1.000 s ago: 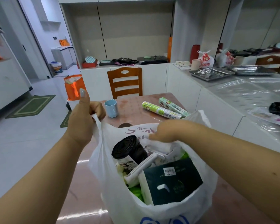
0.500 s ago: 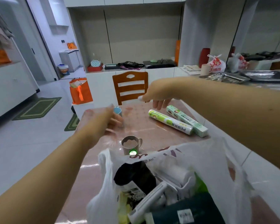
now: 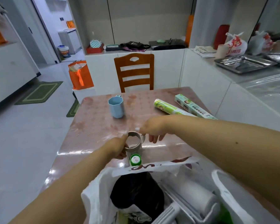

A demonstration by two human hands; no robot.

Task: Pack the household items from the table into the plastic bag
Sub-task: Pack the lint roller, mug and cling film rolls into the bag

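A white plastic bag [image 3: 95, 201] stands open at the table's near edge, holding a black roll [image 3: 136, 191], a white roll [image 3: 196, 194] and other items. Just beyond it a metal mug [image 3: 133, 143] stands on the table. My left hand [image 3: 117, 147] grips the mug's left side. My right hand [image 3: 152, 128] pinches its handle on the right. A small green-capped container [image 3: 135, 160] sits against the mug's near side. Farther back are a blue cup [image 3: 116, 107], a green roll [image 3: 170, 109] and a long green box [image 3: 194, 107].
The pink table [image 3: 90, 126] has a wooden chair [image 3: 134, 71] at its far end. A white counter [image 3: 257, 81] with metal trays runs along the right. An orange bag [image 3: 81, 75] stands on a low stool to the left, with green mats on the floor.
Both hands let go of the bag and reached forward. They have now come together on the metal mug, left on its side, right on its handle.
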